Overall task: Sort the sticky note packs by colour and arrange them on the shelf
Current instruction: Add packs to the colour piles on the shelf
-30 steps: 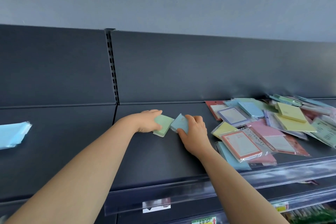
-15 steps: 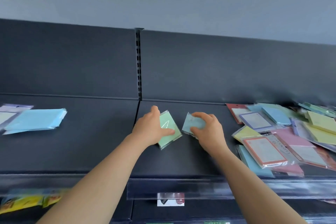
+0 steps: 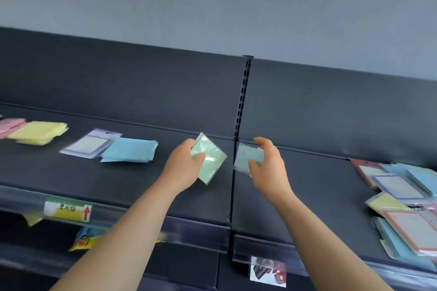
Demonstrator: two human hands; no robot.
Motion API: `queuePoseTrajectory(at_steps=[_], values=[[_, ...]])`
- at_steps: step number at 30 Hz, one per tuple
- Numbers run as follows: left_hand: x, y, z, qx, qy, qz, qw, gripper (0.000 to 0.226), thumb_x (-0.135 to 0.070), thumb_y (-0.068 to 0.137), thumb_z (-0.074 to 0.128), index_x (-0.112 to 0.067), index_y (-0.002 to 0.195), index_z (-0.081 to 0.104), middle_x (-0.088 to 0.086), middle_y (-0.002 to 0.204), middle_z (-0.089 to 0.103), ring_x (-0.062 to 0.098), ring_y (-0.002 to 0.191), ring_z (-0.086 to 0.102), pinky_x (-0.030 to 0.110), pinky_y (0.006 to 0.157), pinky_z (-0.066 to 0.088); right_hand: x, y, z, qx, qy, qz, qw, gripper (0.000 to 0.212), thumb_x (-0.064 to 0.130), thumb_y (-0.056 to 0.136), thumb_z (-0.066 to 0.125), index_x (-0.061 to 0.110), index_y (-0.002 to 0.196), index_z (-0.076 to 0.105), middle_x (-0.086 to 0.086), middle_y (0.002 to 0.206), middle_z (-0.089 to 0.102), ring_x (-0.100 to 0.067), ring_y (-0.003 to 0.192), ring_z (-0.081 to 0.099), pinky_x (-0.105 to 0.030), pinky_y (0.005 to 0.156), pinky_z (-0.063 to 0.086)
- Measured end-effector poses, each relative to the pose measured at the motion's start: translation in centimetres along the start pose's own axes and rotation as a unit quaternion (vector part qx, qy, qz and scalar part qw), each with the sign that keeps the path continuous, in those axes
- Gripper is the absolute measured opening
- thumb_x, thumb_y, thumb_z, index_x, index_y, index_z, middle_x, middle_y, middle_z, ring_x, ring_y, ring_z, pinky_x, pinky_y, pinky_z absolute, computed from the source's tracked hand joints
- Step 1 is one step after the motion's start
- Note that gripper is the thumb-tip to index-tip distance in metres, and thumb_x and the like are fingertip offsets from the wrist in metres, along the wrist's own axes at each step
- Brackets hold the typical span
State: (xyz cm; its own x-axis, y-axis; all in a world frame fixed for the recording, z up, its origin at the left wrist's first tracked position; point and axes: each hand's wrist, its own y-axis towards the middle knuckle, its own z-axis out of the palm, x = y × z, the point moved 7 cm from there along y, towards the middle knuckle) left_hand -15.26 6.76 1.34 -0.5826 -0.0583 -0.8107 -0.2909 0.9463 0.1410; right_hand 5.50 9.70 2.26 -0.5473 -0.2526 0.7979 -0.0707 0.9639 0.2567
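Nearest to me, a clear plastic price rail (image 3: 194,231) runs along the front lip of the dark matte shelf (image 3: 142,184), with a yellow price label (image 3: 67,211) tucked in it. Both my bare forearms reach up and forward from the bottom of the view. My left hand (image 3: 182,170) is closed on a pale green sticky note pack (image 3: 209,159), a flat square in glossy film, tilted on one corner with my thumb across its face. My right hand (image 3: 269,165) grips a light blue pack (image 3: 246,157), fingers curled over its top edge and thumb beneath; both are held just above the shelf beside the slotted upright (image 3: 243,92). At right lies a loose heap of mixed packs (image 3: 402,198), too overlapped to count. Farther left lie a blue stack (image 3: 130,150), one purple-bordered pack (image 3: 91,145), a yellow stack (image 3: 39,132) and a pink stack (image 3: 10,125), blurred.
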Motion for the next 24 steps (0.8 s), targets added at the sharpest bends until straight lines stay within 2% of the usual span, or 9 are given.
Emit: queuePoseTrajectory(at_steps=[3,4,6,9,11,12,16,21,24], values=[[2.6,0.2,-4.1,-0.028,0.004,-0.017,0.999,0.012,-0.020,0.095,0.047,-0.009,0.097,0.052,0.007,0.092,0.060,0.020,0.074,0.052,0.031,0.059,0.038,2.8,0.0,3.6,0.020,0.017,-0.010,1.000,0.054,0.000,0.092,0.042,0.024,0.140,0.036,0.003,0.139,0.042,-0.005,0.085,0.048,-0.008,0.050,0.039],[3.5,0.2,-5.6,-0.038,0.005,-0.020,0.999,0.012,-0.020,0.095,0.047,-0.009,0.096,0.051,0.007,0.091,0.059,0.019,0.072,0.050,0.030,0.058,0.037,3.6,0.0,5.0,0.027,0.025,-0.014,0.999,0.055,0.000,0.092,0.042,0.026,0.139,0.036,0.002,0.137,0.044,-0.011,0.086,0.049,-0.009,0.049,0.036],[5.2,0.3,-8.6,-0.057,0.002,-0.024,0.998,0.012,-0.021,0.096,0.048,-0.009,0.097,0.052,0.005,0.092,0.059,0.017,0.074,0.051,0.028,0.058,0.037,5.5,-0.1,7.7,0.037,0.042,-0.019,0.998,0.056,0.000,0.091,0.044,0.028,0.139,0.036,0.001,0.126,0.051,-0.016,0.086,0.053,-0.011,0.050,0.037],[8.1,0.7,-13.2,-0.079,-0.010,-0.034,0.996,0.014,-0.023,0.094,0.050,-0.010,0.099,0.055,0.004,0.094,0.062,0.021,0.083,0.058,0.034,0.064,0.047,8.4,-0.2,11.2,0.042,0.055,-0.018,0.997,0.060,0.000,0.089,0.050,0.027,0.140,0.035,0.011,0.098,0.052,-0.009,0.075,0.054,-0.014,0.050,0.044],[10.0,1.1,-16.0,-0.084,-0.037,-0.037,0.995,0.013,-0.023,0.092,0.054,-0.011,0.097,0.057,0.004,0.094,0.063,0.024,0.088,0.062,0.045,0.073,0.057,10.1,-0.1,13.3,0.042,0.057,-0.010,0.997,0.061,0.000,0.089,0.052,0.028,0.141,0.034,0.014,0.092,0.048,-0.011,0.068,0.053,-0.018,0.049,0.045],[10.9,1.3,-17.1,-0.083,-0.053,-0.040,0.994,0.013,-0.022,0.092,0.056,-0.011,0.098,0.058,0.004,0.095,0.063,0.023,0.089,0.063,0.045,0.073,0.059,10.8,-0.1,14.3,0.041,0.059,-0.006,0.997,0.062,0.000,0.089,0.052,0.028,0.141,0.034,0.014,0.092,0.048,-0.011,0.067,0.053,-0.018,0.049,0.045],[13.4,2.6,-20.2,-0.072,-0.092,-0.050,0.992,0.017,-0.017,0.095,0.054,-0.011,0.111,0.054,0.003,0.110,0.061,0.018,0.095,0.063,0.030,0.064,0.060,12.9,-0.4,17.3,0.021,0.068,0.005,0.997,0.064,0.001,0.088,0.053,0.028,0.142,0.034,0.006,0.088,0.050,-0.010,0.062,0.050,-0.013,0.042,0.041],[15.0,4.4,-21.4,-0.055,-0.093,-0.069,0.992,0.018,-0.012,0.096,0.044,-0.009,0.113,0.049,0.006,0.115,0.057,0.022,0.095,0.061,0.024,0.052,0.055,13.8,-0.4,18.8,-0.010,0.071,0.022,0.997,0.060,0.001,0.087,0.055,0.025,0.140,0.037,0.003,0.077,0.045,-0.009,0.056,0.044,-0.010,0.040,0.037],[15.5,5.1,-21.3,-0.047,-0.089,-0.071,0.992,0.016,-0.011,0.096,0.042,-0.006,0.110,0.048,0.008,0.116,0.056,0.022,0.094,0.060,0.021,0.048,0.053,14.3,0.0,19.8,-0.004,0.073,0.025,0.997,0.054,0.004,0.087,0.058,0.024,0.135,0.042,0.004,0.080,0.045,-0.008,0.060,0.045,-0.009,0.042,0.037]])
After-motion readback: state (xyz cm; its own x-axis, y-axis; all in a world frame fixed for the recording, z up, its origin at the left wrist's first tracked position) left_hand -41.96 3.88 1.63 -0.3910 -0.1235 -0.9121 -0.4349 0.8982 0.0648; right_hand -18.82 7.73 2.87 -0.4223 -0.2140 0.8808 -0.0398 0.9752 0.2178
